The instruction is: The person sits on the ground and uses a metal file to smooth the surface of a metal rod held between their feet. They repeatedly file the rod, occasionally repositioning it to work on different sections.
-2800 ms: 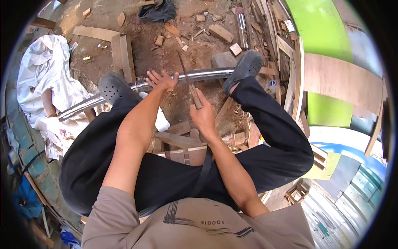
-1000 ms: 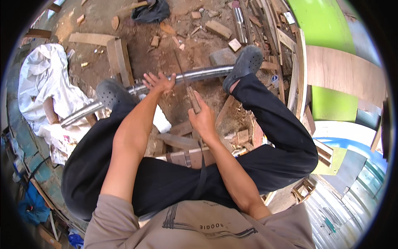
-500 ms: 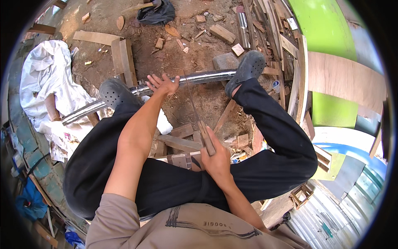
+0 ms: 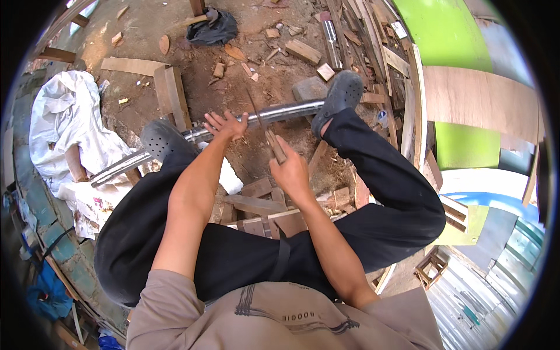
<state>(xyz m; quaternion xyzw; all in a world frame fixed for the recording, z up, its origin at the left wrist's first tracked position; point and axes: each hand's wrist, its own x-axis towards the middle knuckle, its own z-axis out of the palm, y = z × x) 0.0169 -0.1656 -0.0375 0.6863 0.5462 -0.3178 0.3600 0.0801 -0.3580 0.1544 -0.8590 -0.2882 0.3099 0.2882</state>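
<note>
A long dark bar with a silvery-white stripe [image 4: 280, 111] lies crosswise on the ground, under or against my two dark clogs. My left hand [image 4: 227, 126] rests on the bar with its fingers spread, pressing near its middle. Just right of it, a handsaw's thin blade [image 4: 257, 112] crosses the bar, seen nearly edge-on. My right hand [image 4: 290, 170] is closed around the saw's wooden handle [image 4: 276, 148]. Whether the teeth have cut into the bar I cannot tell.
A white cloth [image 4: 67, 122] lies at the left, by the bar's end. Wood offcuts [image 4: 303, 51] and a stone block [image 4: 310, 88] litter the dirt ahead. Long planks [image 4: 417, 105] and green panels [image 4: 443, 35] line the right. A hammer lies on a black bag [image 4: 216, 29].
My right hand has pushed the saw forward, away from my body, so the handle is nearer the bar. My left hand stays on the bar, and the view has shifted slightly.
</note>
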